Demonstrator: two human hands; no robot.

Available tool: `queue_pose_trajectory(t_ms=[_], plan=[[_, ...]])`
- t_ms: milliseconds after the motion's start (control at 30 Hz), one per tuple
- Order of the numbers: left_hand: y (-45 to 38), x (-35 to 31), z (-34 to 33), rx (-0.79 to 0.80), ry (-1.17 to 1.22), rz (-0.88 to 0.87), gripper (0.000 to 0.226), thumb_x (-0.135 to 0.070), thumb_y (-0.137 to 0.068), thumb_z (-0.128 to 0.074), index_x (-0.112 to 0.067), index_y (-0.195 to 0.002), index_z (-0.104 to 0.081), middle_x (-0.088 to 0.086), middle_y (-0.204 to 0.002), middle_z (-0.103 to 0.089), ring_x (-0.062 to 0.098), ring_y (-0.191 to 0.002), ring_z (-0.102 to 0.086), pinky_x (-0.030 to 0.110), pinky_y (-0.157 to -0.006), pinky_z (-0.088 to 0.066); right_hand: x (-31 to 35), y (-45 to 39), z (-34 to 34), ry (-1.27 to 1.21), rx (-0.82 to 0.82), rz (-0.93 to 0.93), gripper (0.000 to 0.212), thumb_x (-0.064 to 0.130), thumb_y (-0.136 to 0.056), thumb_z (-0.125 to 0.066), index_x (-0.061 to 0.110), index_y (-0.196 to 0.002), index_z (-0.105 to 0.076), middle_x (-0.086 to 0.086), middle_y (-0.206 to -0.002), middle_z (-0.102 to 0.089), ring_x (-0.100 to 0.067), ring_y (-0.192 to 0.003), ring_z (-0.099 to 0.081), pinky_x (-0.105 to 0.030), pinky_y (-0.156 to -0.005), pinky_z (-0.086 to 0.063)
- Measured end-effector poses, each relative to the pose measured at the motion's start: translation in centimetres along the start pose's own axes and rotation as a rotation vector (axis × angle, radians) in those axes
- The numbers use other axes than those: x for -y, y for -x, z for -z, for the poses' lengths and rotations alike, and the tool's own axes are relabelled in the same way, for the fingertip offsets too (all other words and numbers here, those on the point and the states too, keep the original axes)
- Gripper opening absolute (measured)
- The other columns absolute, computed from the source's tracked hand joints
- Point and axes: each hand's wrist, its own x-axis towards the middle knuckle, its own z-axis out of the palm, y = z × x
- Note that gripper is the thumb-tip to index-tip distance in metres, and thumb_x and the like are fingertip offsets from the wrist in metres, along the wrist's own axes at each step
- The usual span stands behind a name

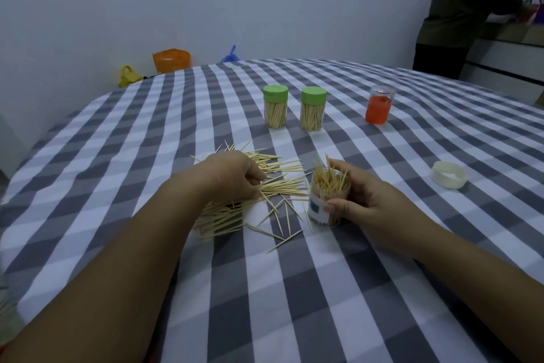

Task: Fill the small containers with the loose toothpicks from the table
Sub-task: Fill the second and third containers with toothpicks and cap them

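A heap of loose toothpicks (282, 183) lies on the checked tablecloth in front of me. My left hand (232, 175) rests on the heap with its fingers curled down around a bunch of them. My right hand (362, 201) grips a small clear container (326, 201) with a white label, tilted a little and partly full of toothpicks that stick out of its open top. Its white lid (449, 174) lies to the right. Two filled containers with green lids (275, 106) (313, 109) stand farther back.
An orange-lidded clear container (379, 105) stands upside down at the back right. The grey and white checked cloth (294, 289) covers the table. Orange, yellow and blue bags (170, 60) lie beyond the far edge. A person (468, 12) stands at a counter, far right.
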Motion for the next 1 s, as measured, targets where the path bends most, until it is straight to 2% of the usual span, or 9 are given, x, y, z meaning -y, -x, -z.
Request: queue_pose_trajectory(t_ms=[167,300,400,500,567,667,833,933,1000], plan=[[-0.1,-0.7,-0.4,-0.015,-0.039,-0.04,0.04,-0.033,-0.091,-0.053,-0.03,-0.13,-0.057,-0.006,-0.128,-0.059,0.016,-0.116,-0.051,0.033,-0.103,-0.035,0.2,0.0,0.0,0.017,0.002,-0.003,0.087,0.062,-0.063,-0.065,0.041,-0.142,-0.033,0.012,-0.132,-0.057,-0.005,-0.119,-0.055,-0.04,-0.104,-0.044],[-0.4,-1.1,-0.9,0.032,-0.121,-0.073,0.056,-0.043,-0.086,-0.06,-0.031,-0.139,-0.046,-0.003,-0.136,-0.049,0.019,-0.124,-0.045,0.036,-0.107,-0.031,0.2,0.0,0.0,0.005,0.009,0.001,0.086,0.062,-0.065,-0.066,0.043,-0.142,-0.033,0.013,-0.133,-0.056,-0.005,-0.12,-0.054,-0.039,-0.104,-0.045],[-0.9,-1.6,-1.5,0.004,-0.241,-0.108,0.05,-0.04,-0.089,-0.056,-0.03,-0.137,-0.047,-0.001,-0.132,-0.05,0.021,-0.124,-0.044,0.039,-0.108,-0.027,0.2,0.1,0.0,0.005,0.003,-0.002,0.084,0.056,-0.067,-0.066,0.041,-0.143,-0.034,0.012,-0.132,-0.057,-0.005,-0.119,-0.055,-0.039,-0.103,-0.045],[-1.6,-2.1,-1.9,-0.036,-0.321,-0.127,0.037,-0.03,-0.094,-0.048,-0.031,-0.131,-0.052,-0.001,-0.125,-0.053,0.021,-0.122,-0.046,0.04,-0.106,-0.026,0.3,0.1,0.0,0.011,0.005,0.001,0.086,0.063,-0.065,-0.065,0.043,-0.142,-0.034,0.012,-0.132,-0.057,-0.006,-0.119,-0.055,-0.039,-0.103,-0.045],[-2.0,-2.2,-2.4,-0.047,-0.397,-0.128,0.033,-0.023,-0.095,-0.044,-0.029,-0.126,-0.055,0.001,-0.123,-0.053,0.022,-0.12,-0.047,0.041,-0.103,-0.027,0.4,0.1,0.0,0.018,0.002,0.0,0.083,0.059,-0.067,-0.064,0.042,-0.142,-0.033,0.012,-0.132,-0.057,-0.006,-0.119,-0.055,-0.039,-0.103,-0.045],[-2.1,-2.5,-3.0,-0.105,-0.514,-0.141,0.029,-0.015,-0.092,-0.047,-0.024,-0.117,-0.059,0.002,-0.116,-0.055,0.023,-0.112,-0.052,0.041,-0.1,-0.031,0.5,0.2,0.0,0.04,0.0,-0.001,0.081,0.053,-0.069,-0.063,0.041,-0.143,-0.032,0.012,-0.132,-0.057,-0.005,-0.119,-0.055,-0.038,-0.103,-0.046],[-1.5,-3.7,-3.6,-0.233,-0.598,-0.15,0.018,-0.01,-0.088,-0.052,-0.019,-0.097,-0.065,0.0,-0.095,-0.063,0.021,-0.091,-0.059,0.032,-0.09,-0.029,0.7,0.2,0.0,0.055,-0.006,-0.004,0.078,0.047,-0.073,-0.064,0.039,-0.143,-0.033,0.013,-0.128,-0.059,-0.003,-0.116,-0.056,-0.037,-0.102,-0.046],[-1.3,-3.9,-3.4,-0.271,-0.564,-0.132,0.019,-0.008,-0.089,-0.051,-0.018,-0.099,-0.064,0.002,-0.098,-0.063,0.023,-0.09,-0.058,0.029,-0.084,-0.028,0.7,0.2,0.0,0.054,-0.006,0.0,0.072,0.046,-0.079,-0.068,0.041,-0.142,-0.035,0.015,-0.126,-0.06,-0.004,-0.116,-0.057,-0.038,-0.102,-0.046],[-1.3,-3.7,-3.0,-0.303,-0.491,-0.11,0.023,-0.008,-0.089,-0.05,-0.017,-0.106,-0.062,0.004,-0.103,-0.061,0.025,-0.094,-0.057,0.028,-0.077,-0.028,0.6,0.2,0.0,0.061,-0.004,-0.004,0.073,0.049,-0.077,-0.068,0.043,-0.141,-0.035,0.017,-0.125,-0.06,-0.004,-0.116,-0.057,-0.038,-0.102,-0.045]])
